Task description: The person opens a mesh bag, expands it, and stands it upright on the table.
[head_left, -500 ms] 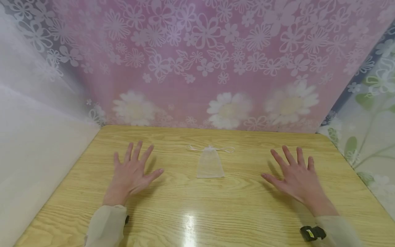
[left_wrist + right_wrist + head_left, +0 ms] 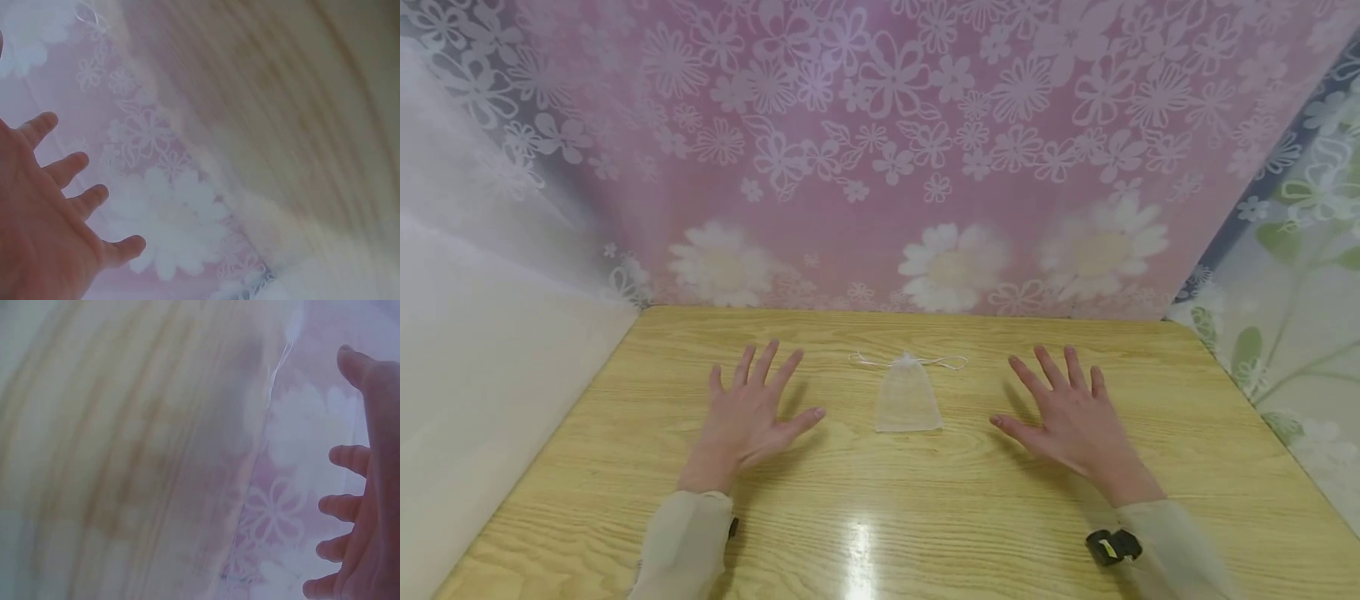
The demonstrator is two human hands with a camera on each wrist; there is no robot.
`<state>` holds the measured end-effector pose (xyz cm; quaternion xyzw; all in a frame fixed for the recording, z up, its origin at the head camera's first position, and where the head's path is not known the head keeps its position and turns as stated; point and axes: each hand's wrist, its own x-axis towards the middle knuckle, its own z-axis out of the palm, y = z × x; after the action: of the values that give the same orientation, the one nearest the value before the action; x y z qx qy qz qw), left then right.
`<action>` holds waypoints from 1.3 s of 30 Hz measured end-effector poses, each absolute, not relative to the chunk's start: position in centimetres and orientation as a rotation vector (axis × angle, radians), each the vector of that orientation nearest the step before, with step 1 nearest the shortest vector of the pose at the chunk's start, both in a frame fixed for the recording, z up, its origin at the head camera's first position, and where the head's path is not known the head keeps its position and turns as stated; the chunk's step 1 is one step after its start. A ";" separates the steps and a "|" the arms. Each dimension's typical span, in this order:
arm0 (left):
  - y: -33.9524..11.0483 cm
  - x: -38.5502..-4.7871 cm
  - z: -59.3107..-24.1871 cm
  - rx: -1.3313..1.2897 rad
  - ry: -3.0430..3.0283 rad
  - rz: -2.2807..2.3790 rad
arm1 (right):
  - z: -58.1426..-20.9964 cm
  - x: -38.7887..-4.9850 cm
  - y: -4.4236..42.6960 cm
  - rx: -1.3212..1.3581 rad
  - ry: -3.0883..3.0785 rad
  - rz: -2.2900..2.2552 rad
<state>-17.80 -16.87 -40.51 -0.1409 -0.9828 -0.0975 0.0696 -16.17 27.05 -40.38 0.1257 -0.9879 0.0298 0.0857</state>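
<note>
A small white sheer drawstring pouch [image 2: 909, 400] lies flat on the wood-grain table [image 2: 865, 483]. Its white cord [image 2: 951, 362] spreads out in loops to both sides of the gathered neck. My left hand [image 2: 747, 425] is to the left of the pouch, fingers spread and palm facing down, holding nothing. To the right of the pouch, my right hand [image 2: 1075, 421] is likewise spread and holds nothing. Both hands stay apart from the pouch, above the tabletop. In the left wrist view the left fingers [image 2: 87, 200] are splayed; the right wrist view shows the right fingers [image 2: 340, 506] extended.
A pink curtain [image 2: 820, 217] with white flowers stands along the table's back edge. At the left hangs a pale white sheet [image 2: 497, 333], and at the right a leafy printed cloth [image 2: 1292, 333]. A dark band [image 2: 1112, 547] sits at the right wrist.
Both hands have moved inward toward the pouch, the left one rightward and the right one leftward. Fingers remain spread. The pouch lies as before on the table.
</note>
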 end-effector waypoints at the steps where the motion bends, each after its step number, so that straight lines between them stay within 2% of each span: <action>1: -16.6 -17.8 -40.5 -0.430 -2.957 -0.309 | -40.4 -16.3 26.7 0.385 -2.943 0.092; 19: -11.7 -19.6 -40.4 -0.625 -2.946 -0.615 | -41.0 -18.1 23.0 0.546 -2.930 0.313; 39: -8.9 -24.0 -41.0 -0.615 -2.908 -1.413 | -41.9 -21.6 20.0 0.662 -2.875 0.542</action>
<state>-24.03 -8.90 -41.04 -0.1863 -0.8812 -0.4281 -0.0746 -21.56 19.99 -41.88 0.2203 -0.9560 0.1802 0.0709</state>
